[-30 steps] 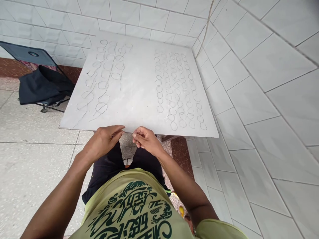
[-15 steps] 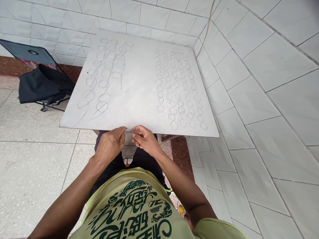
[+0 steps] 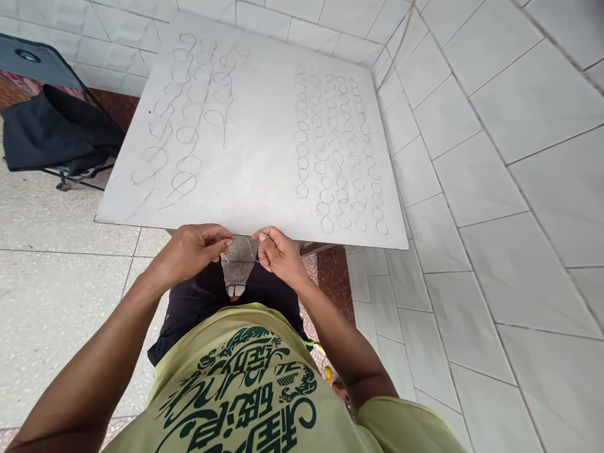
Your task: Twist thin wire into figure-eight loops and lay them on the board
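The worktop [image 3: 262,148] is the landmark; both hands are positioned at its near edge, above the person's dark trousers [image 3: 195,305]. The left hand [image 3: 201,248] is at the left of the middle of that edge — thumb and fingers pressed together, pinching a thin wire [image 3: 251,250]; a short end shows below the fingertips. The right hand [image 3: 279,255] is just beside it along the same edge, fingers curled, thumb against forefinger, pinching the wire also; the wire bends in a shallow curve across the gap between the hands, at the worktop's near edge.

On the worktop's left part are large looped strands [image 3: 197,134], several with long straight tails; on its right part are rows of smaller looped strands [image 3: 337,151]. Left of the worktop stands a folding chair [image 3: 42,60] bearing a black cloth [image 3: 59,129]; behind and right of the worktop rise tiled walls [image 3: 476,182] — a thin cable [image 3: 401,44] runs down near its far right corner.
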Demonstrator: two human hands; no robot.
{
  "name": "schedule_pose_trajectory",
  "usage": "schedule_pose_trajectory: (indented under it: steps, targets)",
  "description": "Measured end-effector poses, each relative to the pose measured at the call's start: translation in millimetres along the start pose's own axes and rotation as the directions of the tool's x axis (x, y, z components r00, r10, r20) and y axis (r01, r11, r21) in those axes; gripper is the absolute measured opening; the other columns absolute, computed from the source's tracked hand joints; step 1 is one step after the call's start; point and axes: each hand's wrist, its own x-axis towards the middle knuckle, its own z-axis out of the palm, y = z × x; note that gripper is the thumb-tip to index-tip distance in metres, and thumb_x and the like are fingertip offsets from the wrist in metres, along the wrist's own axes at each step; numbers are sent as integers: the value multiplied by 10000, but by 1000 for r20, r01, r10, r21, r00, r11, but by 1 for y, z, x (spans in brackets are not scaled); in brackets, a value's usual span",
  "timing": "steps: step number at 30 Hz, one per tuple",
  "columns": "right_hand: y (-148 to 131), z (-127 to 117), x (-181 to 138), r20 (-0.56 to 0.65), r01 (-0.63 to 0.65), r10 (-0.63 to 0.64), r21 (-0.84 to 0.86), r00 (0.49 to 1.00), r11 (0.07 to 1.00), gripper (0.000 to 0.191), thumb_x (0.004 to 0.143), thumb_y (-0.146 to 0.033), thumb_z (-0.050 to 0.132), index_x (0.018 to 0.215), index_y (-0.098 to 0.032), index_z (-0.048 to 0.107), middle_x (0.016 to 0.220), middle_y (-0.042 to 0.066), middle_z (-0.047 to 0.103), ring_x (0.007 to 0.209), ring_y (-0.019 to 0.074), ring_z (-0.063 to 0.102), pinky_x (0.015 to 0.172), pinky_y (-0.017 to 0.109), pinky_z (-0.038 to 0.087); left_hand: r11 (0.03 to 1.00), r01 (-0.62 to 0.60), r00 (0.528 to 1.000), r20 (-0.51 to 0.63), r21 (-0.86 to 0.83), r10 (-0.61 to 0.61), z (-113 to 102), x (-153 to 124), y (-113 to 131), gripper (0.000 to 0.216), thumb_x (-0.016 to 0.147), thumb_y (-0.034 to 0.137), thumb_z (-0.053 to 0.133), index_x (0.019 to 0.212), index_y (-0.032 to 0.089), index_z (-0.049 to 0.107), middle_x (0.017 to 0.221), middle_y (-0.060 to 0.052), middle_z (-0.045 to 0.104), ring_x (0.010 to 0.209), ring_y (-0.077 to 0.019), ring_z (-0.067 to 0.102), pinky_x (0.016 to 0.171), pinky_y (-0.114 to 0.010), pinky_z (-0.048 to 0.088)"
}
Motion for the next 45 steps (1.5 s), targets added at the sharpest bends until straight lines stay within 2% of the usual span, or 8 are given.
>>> schedule_pose_trajectory:
  steps: [9, 18, 23, 31, 33, 37, 41, 45]
  targets:
    - [17, 4, -2, -48, 9, -13, -74, 999, 997, 282, 1023, -507, 539, 982, -228, 552, 570, -102, 445, 451, 85, 398, 449, 204, 346, 878, -231, 957, -66, 419, 284, 7, 6, 14, 251, 970, 304, 531, 950, 208, 762, 732, -19, 724, 627, -162, 621, 625, -262, 433]
    - [8, 5, -10, -23, -7, 9, 77, 1000, 997, 410, 1028, -602, 504, 1216, -239, 543, 620, -88, 508, 439, 93, 452, 413, 212, 336, 798, -286, 912, -105, 531, 397, 10, 0, 9, 310, 1051, 309, 449, 1128, 196, 727, 968, -67, 794, 796, -201, 718, 713, -293, 499]
    - [14, 6, -21, -64, -45, 57, 185, 996, 982, 429, 1020, -640, 487, 1018, -222, 586, 625, -58, 545, 453, 103, 510, 382, 214, 340, 777, -299, 905, -93, 554, 415, 8, -2, 10, 310, 1054, 306, 458, 1164, 195, 725, 1016, -63, 801, 840, -207, 733, 724, -298, 498]
    - [7, 17, -26, -205, 42, -8, 158, 979, 986, 380, 1052, -581, 462, 1154, -232, 572, 553, -81, 547, 409, 102, 456, 388, 214, 340, 985, -106, 962, -236, 137, 137, 11, -4, 19, 241, 985, 405, 613, 1031, 226, 769, 840, -9, 766, 714, -159, 671, 683, -268, 487]
    - [6, 19, -23, -266, 49, -14, 125, 964, 991, 388, 1052, -590, 451, 1120, -228, 572, 530, -86, 521, 401, 99, 438, 393, 214, 337, 998, -62, 941, -331, 22, 66, 16, -9, 23, 258, 951, 437, 673, 1077, 227, 756, 921, -26, 770, 753, -165, 669, 687, -273, 498]
    - [5, 22, -13, -354, 81, -34, 119, 935, 990, 398, 1058, -593, 422, 1098, -225, 566, 506, -92, 490, 385, 101, 416, 410, 223, 354, 976, 13, 818, -559, -219, -136, 38, -30, 32, 345, 897, 469, 752, 1139, 228, 703, 1045, -48, 737, 831, -173, 653, 702, -279, 519]
    - [3, 29, -5, -364, 101, -56, 105, 930, 989, 409, 1066, -595, 395, 1111, -227, 568, 504, -92, 480, 388, 105, 413, 431, 230, 366, 873, 126, 902, -311, -472, -299, 66, -45, 37, 325, 910, 506, 729, 1027, 204, 757, 861, -52, 733, 648, -150, 607, 546, -259, 466]
    - [4, 37, -4, -359, 101, -91, 8, 929, 995, 421, 1072, -583, 393, 1105, -228, 616, 492, -90, 449, 404, 109, 421, 466, 237, 386, 840, 94, 877, -355, -534, -324, 84, -36, 38, 351, 865, 481, 781, 1072, 198, 794, 818, -48, 746, 611, -145, 610, 510, -245, 446]
